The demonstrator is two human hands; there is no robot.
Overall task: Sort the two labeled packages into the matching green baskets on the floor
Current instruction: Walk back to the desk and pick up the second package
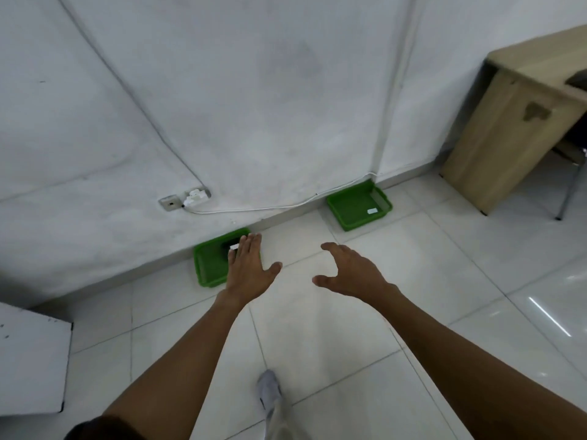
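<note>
We take this for a plain office room: white tiled floor [317, 328], bare white wall [254, 90] with socket [184, 200], wooden desk [508, 128] at two o'clock.

left hand [246, 268] hides near basket [209, 265] | dark package [229, 244] partly covered

No words or numbers clear enough to read. Small white label [372, 211] in the far right green basket [344, 214], too blurry.

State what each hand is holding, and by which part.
Nothing: the left hand and right hand are both open and empty above the floor.
</note>
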